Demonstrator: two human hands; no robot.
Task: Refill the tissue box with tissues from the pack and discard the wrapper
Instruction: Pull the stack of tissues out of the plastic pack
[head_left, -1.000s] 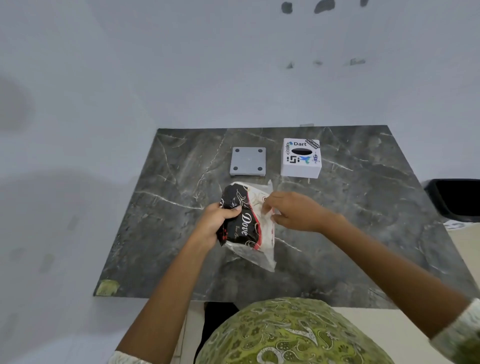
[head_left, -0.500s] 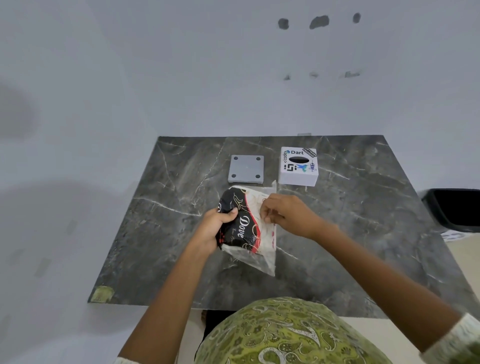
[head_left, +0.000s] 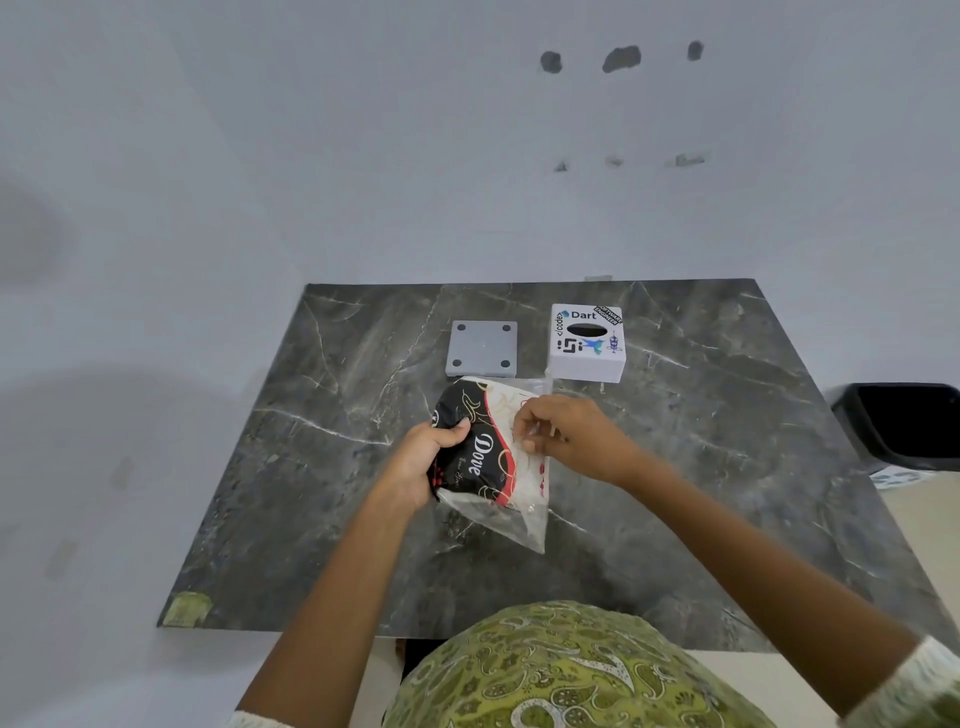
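Head view, looking down at my desk: dark grey marble-pattern top with pale veins, its far edge butted against a plain pale wall. The wall has three dark chipped spots high up and a row of smaller scuffs below them. A patch of greenish tape sits on the desk's near left corner.

My left hand is closed around the left edge of the tissue pack, thumb pressed over the black printed side. The pack is black, red and white with "Dove" lettering, held above the middle of the desk; I cannot tell whether its lower end touches the surface. A clear flap of wrapper trails from its near end. My right hand is curled at the pack's right edge, fingertips pinched on the white plastic there.

Beyond the pack, near the far edge, stands the tissue box: white, square, stickers on top, with a dark oval slot. Just left of it, apart from it, lies a flat grey square plate with four dark dots at its corners; the pack's far end overlaps its near edge from this angle.

Off the desk's right side, a black bin sits low on a light floor, with some white printed scrap beside it. Green patterned cloth fills the bottom of the view.
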